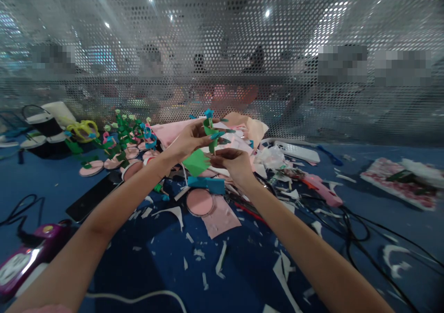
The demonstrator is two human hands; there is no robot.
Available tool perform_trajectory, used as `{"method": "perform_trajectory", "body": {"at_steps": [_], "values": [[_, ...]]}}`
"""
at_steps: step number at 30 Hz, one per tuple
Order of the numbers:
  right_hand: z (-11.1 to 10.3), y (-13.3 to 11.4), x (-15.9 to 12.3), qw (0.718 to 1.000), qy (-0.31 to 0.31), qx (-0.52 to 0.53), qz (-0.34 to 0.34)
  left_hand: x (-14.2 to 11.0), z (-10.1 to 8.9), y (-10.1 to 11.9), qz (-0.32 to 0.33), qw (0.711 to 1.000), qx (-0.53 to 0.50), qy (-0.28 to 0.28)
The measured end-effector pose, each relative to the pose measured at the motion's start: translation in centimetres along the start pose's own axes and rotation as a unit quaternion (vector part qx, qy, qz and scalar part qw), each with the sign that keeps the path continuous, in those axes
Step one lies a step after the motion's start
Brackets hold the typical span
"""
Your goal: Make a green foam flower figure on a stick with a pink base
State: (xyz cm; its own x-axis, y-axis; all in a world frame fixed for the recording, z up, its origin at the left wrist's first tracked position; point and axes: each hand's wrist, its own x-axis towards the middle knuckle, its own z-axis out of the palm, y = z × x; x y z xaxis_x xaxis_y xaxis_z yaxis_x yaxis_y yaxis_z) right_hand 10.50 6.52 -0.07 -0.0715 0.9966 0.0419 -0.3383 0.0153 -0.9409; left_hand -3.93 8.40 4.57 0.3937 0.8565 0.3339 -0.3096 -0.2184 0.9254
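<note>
Paper flower (pixel 208 113) was held up in front of the body, between the two hands and above the blue tabletop (pixel 138 266). Its long axis stood nearly upright, with the blue head at the top and the green leaves below. The upper part was reached from the left side by the left hand (pixel 189 139), its thumb bent in against the leaves and its other fingers extended past the stem. The lower end was pinched between thumb and fingers by the right hand (pixel 236 162), from the right and lower down. The head was thus nearer the left hand, the foot nearer the right.

Beneath them, a green sheet (pixel 196 162), a folded blue strip (pixel 215 185) and a round pink disc (pixel 200 202) were seen among white scraps. Other small flowers (pixel 121 130) were grouped on the left, several set on pink discs. At the far left, a black container (pixel 45 125) with a thin handle was seen near a white roll (pixel 59 111); what was held inside it could not be told. A pink glue gun (pixel 322 189) was laid on the right, beside dark cables (pixel 350 227).
</note>
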Motion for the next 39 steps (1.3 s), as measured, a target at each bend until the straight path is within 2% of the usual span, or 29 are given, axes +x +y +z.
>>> {"method": "perform_trajectory", "body": {"at_steps": [9, 13, 17, 25, 35, 39], "values": [[0.14, 0.0, 0.02, 1.0, 0.016, 0.005, -0.013, -0.07, 0.21, 0.11, 0.01, 1.0, -0.022, -0.013], [0.21, 0.01, -0.04, 1.0, -0.014, 0.005, 0.008, -0.02, 0.0, 0.0, 0.006, 0.999, -0.04, -0.002], [0.22, 0.12, -0.12, 0.999, -0.032, -0.001, 0.011, 0.04, -0.15, 0.05, 0.007, 0.998, -0.058, -0.02], [0.02, 0.01, 0.12, 0.999, 0.017, -0.006, -0.04, -0.07, -0.19, 0.22, 0.0, 0.998, -0.018, -0.054], [-0.01, 0.05, 0.27, 0.999, 0.009, -0.003, -0.034, -0.01, -0.2, 0.22, -0.016, 0.999, -0.032, -0.033], [-0.12, -0.25, 0.07, 0.999, -0.021, -0.025, -0.022, 0.28, -0.65, -0.11, 0.004, 1.0, -0.025, 0.005]]}}
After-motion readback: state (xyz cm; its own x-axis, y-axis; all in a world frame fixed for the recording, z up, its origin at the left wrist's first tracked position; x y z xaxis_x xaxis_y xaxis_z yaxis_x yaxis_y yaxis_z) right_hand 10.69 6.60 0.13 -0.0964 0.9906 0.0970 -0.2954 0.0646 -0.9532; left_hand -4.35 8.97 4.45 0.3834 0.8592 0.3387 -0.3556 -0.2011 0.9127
